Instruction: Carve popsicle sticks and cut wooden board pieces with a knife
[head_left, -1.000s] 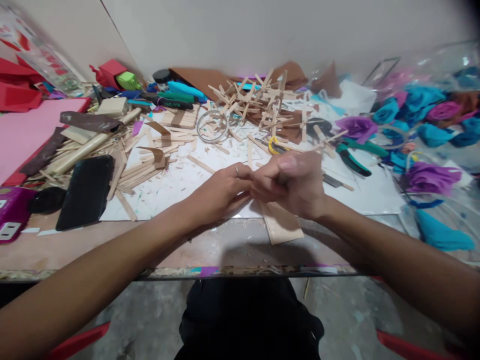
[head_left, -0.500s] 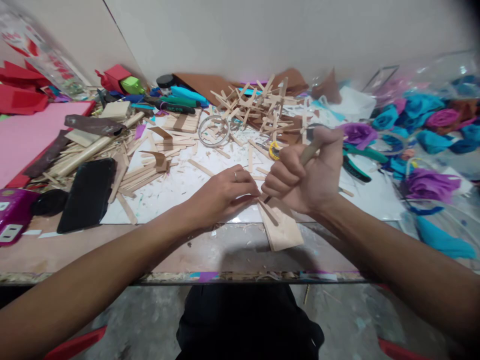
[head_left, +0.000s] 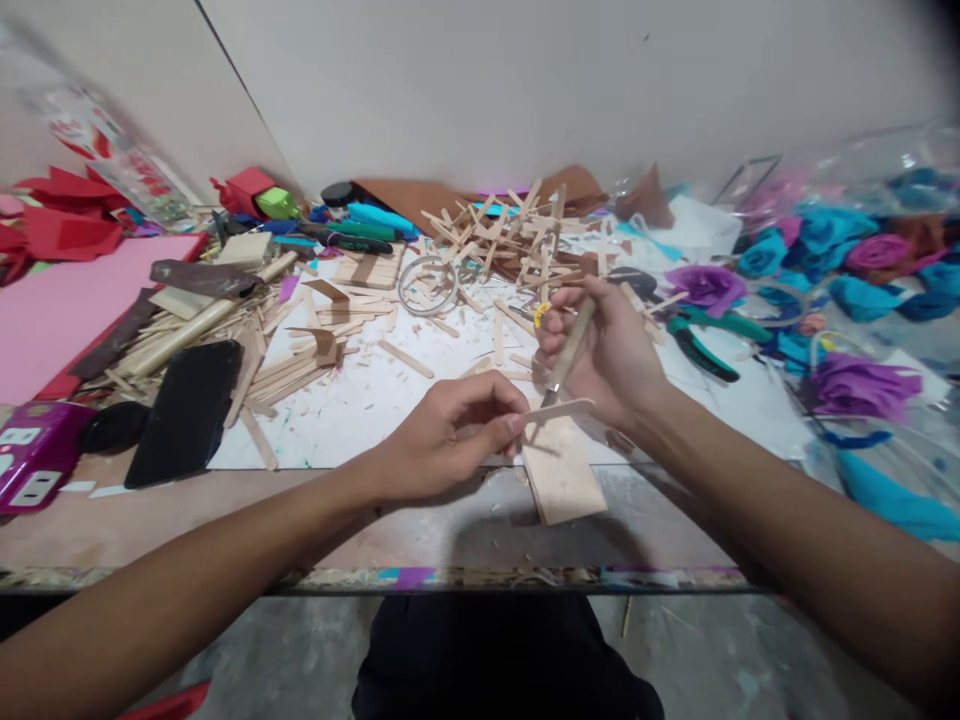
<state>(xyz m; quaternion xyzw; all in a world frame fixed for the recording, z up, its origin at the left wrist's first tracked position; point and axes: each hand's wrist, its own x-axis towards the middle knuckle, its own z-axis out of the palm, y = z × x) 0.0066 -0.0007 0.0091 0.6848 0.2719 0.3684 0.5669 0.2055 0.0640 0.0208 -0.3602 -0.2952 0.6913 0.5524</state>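
Note:
Between the thumb and fingers of my left hand [head_left: 469, 425] is one end of a wooden craft stick [head_left: 564, 408], raised and lying nearly level. My right hand [head_left: 607, 350] is closed round the wooden handle of a craft knife [head_left: 574, 345], its blade pointing down behind the stick; whether the blade touches the stick I cannot tell. Below both hands a small wooden board [head_left: 566, 485] lies at the near edge of the white paper, its far end partly hidden by the stick.
A jumbled pile of craft sticks [head_left: 510, 235] and a roll of clear tape [head_left: 427, 285] lie behind my hands. To the left are a black phone [head_left: 184, 410] and a purple power socket [head_left: 41, 455]. Green-handled pliers [head_left: 705, 345] and crepe-paper flowers [head_left: 862, 380] are on the right.
My right hand has turned from a fist with the knife to a looser hold, palm more in view. The craft stick is now lifted above the board, clearly visible. The whole view has shifted slightly.

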